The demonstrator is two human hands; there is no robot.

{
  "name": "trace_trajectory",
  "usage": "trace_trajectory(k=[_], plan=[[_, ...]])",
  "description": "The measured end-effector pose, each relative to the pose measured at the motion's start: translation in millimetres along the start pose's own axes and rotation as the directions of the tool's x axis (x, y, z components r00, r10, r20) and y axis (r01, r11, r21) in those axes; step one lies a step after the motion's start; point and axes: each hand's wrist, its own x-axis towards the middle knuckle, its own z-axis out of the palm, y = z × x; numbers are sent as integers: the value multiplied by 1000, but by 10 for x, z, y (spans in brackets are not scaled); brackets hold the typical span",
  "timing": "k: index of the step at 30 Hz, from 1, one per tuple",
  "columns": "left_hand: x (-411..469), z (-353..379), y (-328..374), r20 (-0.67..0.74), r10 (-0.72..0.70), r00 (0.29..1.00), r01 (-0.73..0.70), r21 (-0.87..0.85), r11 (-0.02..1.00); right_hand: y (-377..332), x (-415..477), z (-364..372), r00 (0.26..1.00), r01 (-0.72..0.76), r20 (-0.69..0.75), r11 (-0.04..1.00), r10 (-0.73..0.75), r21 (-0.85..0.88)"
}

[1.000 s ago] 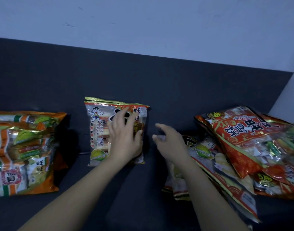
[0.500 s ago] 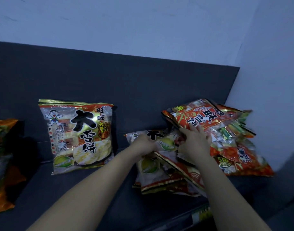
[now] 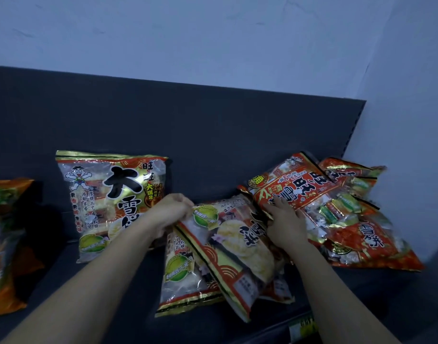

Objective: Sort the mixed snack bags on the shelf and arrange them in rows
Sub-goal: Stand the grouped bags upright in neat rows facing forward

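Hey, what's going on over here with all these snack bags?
A person is sorting snack bags on a dark shelf. The left hand grips the top corner of a silver bag lying on the mixed heap at the right. The right hand rests on the heap, its fingers against a red bag. An upright silver bag of the same kind stands against the back panel, and orange bags sit at the far left.

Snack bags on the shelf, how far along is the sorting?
Done: the upright silver bag stands against the back panel, orange bags sit far left. In hand: the left hand pinches the top silver bag by a corner, the right hand touches its other edge. Left: the heaped red bags and the lower silver bag.
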Motion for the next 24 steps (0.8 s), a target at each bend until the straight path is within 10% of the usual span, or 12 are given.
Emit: trace_trajectory(k=[4, 8, 14, 24], plan=[[97, 113, 296, 11, 128, 992, -102, 673, 733, 2, 3, 22, 1000, -1, -4, 1000, 1, 4], [157, 396, 496, 58, 108, 993, -112, 776, 621, 11, -3, 38, 1000, -1, 0, 1000, 1, 8], [167, 381, 303, 65, 30, 997, -55, 420, 906, 52, -3, 24, 1000, -6, -18, 995, 8, 97], [-577, -416, 105, -133, 227, 965, -226, 18, 974, -338, -128, -84, 995, -71, -19, 822, 99, 565]])
